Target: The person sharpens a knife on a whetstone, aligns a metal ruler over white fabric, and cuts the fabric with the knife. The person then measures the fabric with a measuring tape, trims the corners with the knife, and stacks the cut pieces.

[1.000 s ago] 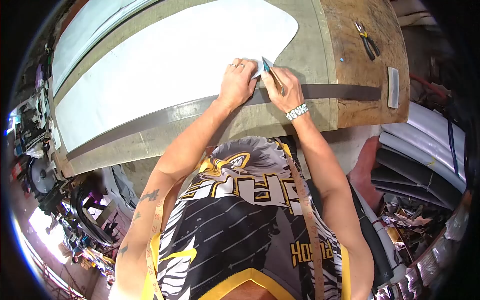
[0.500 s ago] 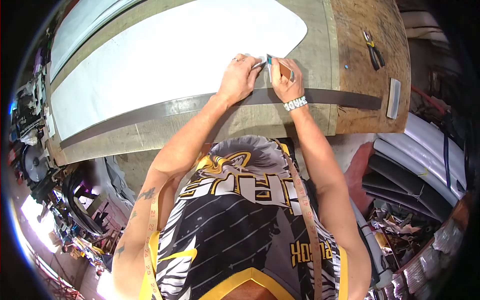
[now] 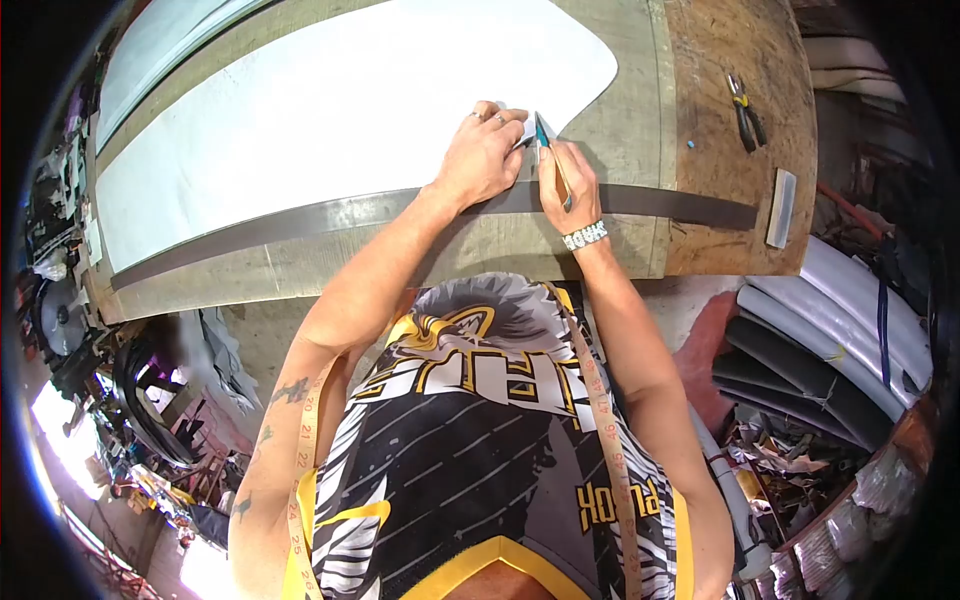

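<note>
A large white sheet [image 3: 300,120] with a curved outline lies on the worktable. My left hand [image 3: 484,155], a ring on one finger, is closed at the sheet's lower right edge, pinching a lifted bit of it. Just to the right, my right hand [image 3: 569,183] is wrapped round a flat blade-like tool [image 3: 541,132] with a teal part, its tip pointing up at the sheet's edge. Below both hands a long dark flat strip [image 3: 330,214] runs across the table, partly hidden by my left wrist and right hand.
Black and yellow pliers [image 3: 744,112] and a pale block [image 3: 781,208] lie on the table's wooden right part [image 3: 730,180], with a small blue bit [image 3: 690,145]. Another pale sheet [image 3: 150,65] is at the upper left. Rolls of material [image 3: 830,320] stand at the lower right.
Compared with half a second ago, my right hand has turned, so the tool shows edge-on, and has moved slightly down. My left hand stays at the sheet's edge. The whole view has shifted slightly.
</note>
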`<action>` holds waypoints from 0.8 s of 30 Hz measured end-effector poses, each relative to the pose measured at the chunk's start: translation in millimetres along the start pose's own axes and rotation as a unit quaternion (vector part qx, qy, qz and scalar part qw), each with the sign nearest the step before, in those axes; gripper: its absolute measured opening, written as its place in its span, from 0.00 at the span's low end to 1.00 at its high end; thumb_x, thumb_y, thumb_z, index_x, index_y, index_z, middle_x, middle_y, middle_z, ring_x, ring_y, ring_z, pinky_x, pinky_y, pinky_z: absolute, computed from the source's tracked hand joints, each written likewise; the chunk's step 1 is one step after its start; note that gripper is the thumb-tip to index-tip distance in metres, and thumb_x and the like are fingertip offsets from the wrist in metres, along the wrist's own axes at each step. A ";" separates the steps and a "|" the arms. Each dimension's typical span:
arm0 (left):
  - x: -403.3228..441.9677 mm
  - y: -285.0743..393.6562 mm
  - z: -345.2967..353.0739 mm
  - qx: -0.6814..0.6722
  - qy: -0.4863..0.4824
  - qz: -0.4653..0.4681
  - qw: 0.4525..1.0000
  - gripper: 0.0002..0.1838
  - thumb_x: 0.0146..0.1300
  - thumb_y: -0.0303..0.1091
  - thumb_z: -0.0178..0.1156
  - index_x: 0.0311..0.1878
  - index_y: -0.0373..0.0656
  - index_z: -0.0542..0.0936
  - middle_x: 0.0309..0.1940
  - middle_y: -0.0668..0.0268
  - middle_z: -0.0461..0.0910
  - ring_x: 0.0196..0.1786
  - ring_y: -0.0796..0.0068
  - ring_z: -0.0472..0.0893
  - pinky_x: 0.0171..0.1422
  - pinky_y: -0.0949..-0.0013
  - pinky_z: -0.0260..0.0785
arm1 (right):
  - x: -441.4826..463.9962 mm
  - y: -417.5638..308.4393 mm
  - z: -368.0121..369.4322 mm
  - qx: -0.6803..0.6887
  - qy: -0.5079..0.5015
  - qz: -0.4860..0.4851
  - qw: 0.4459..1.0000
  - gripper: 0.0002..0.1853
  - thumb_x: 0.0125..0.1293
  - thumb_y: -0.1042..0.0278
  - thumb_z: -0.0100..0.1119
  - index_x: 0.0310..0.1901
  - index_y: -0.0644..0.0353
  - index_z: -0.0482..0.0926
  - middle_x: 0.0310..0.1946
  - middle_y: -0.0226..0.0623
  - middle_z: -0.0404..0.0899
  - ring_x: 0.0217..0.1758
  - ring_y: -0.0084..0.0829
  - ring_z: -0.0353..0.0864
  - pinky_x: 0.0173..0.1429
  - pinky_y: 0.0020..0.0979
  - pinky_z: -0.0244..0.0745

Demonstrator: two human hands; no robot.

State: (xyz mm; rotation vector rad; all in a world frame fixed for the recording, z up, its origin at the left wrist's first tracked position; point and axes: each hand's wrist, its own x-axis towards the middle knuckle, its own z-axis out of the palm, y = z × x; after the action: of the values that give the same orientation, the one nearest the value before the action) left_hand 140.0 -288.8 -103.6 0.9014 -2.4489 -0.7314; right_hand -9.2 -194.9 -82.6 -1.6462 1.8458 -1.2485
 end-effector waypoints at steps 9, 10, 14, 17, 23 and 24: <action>-0.6 -5.1 -5.4 -0.078 -0.027 -0.036 0.996 0.21 0.64 0.30 0.57 0.61 0.38 0.79 0.46 0.54 0.80 0.57 0.54 0.72 0.64 0.55 0.66 | 7.3 8.4 11.7 -0.029 0.020 -0.034 0.999 0.07 0.69 0.74 0.54 0.43 0.68 0.78 0.34 0.51 0.77 0.38 0.53 0.78 0.43 0.46 0.74; -0.6 -4.8 -6.1 -0.084 -0.025 -0.032 0.996 0.21 0.64 0.29 0.57 0.60 0.39 0.79 0.45 0.54 0.80 0.57 0.55 0.72 0.64 0.56 0.66 | 10.4 8.8 13.8 -0.040 0.022 -0.033 0.998 0.07 0.69 0.74 0.54 0.43 0.68 0.78 0.34 0.51 0.78 0.39 0.53 0.78 0.43 0.46 0.74; -3.8 -1.5 -8.9 -0.142 -0.006 -0.072 0.987 0.21 0.65 0.29 0.56 0.61 0.40 0.78 0.44 0.55 0.78 0.54 0.55 0.72 0.62 0.57 0.66 | 19.5 15.6 16.8 -0.038 0.025 -0.027 0.999 0.07 0.70 0.73 0.54 0.40 0.68 0.78 0.34 0.51 0.78 0.39 0.53 0.78 0.43 0.46 0.74; -4.7 -2.5 -8.4 -0.148 -0.015 -0.081 0.985 0.21 0.66 0.29 0.56 0.62 0.40 0.78 0.45 0.55 0.77 0.53 0.55 0.73 0.61 0.58 0.66 | 23.7 21.1 18.9 -0.034 0.038 -0.041 0.998 0.08 0.70 0.72 0.55 0.39 0.69 0.78 0.34 0.51 0.78 0.38 0.54 0.78 0.42 0.46 0.74; -6.8 1.2 -6.7 -0.130 0.003 -0.040 0.991 0.21 0.63 0.26 0.57 0.61 0.35 0.77 0.46 0.53 0.79 0.54 0.53 0.74 0.63 0.56 0.66 | 31.4 27.7 22.7 -0.021 0.051 -0.049 0.997 0.08 0.70 0.72 0.54 0.39 0.69 0.79 0.33 0.52 0.79 0.38 0.53 0.79 0.43 0.46 0.75; -7.3 2.2 -5.0 -0.125 0.011 -0.032 0.992 0.21 0.63 0.26 0.57 0.60 0.34 0.77 0.44 0.52 0.80 0.54 0.53 0.74 0.63 0.56 0.66 | 31.7 33.0 26.3 -0.042 0.052 -0.047 0.997 0.08 0.69 0.72 0.55 0.39 0.69 0.79 0.33 0.52 0.79 0.38 0.53 0.79 0.43 0.45 0.75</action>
State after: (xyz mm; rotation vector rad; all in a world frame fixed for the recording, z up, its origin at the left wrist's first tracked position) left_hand 146.8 -284.0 -99.9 0.8867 -2.2542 -1.0182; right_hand -17.0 -236.3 -114.3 -1.7629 1.9266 -1.3349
